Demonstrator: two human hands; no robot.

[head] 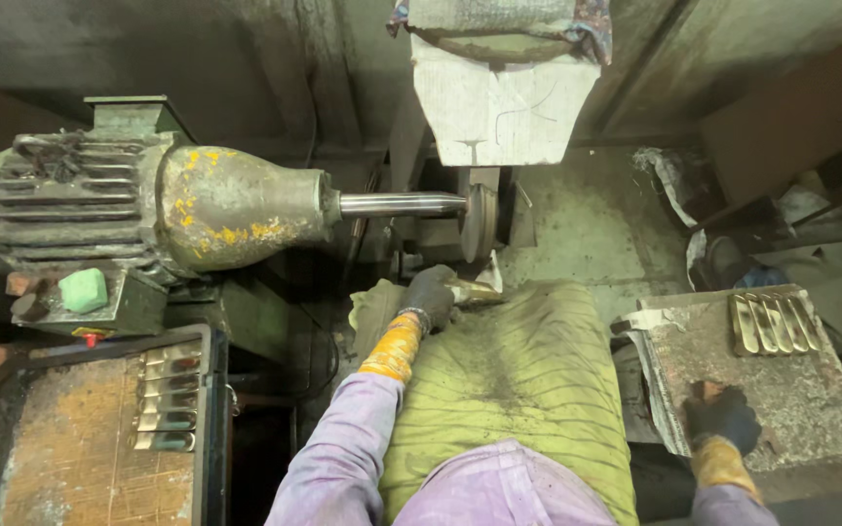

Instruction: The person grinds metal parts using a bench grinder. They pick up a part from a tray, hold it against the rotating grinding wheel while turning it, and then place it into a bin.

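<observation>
Partly hidden, left hand (429, 295) fingers grip a brass piece (473, 291) — right hand (721, 416) fingers' spread unclear.

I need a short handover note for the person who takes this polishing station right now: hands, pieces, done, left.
Left hand, dark glove: holds a small brass-coloured metal piece just below the grey polishing wheel.
Right hand, dark glove: rests flat on the dusty grey tray; nothing visible in it.
Four unpolished-looking brass pieces lie on that tray.
Shiny pieces sit in a row on the rusty left tray; they appear done.
Left: the held piece and apparently the four.
</observation>
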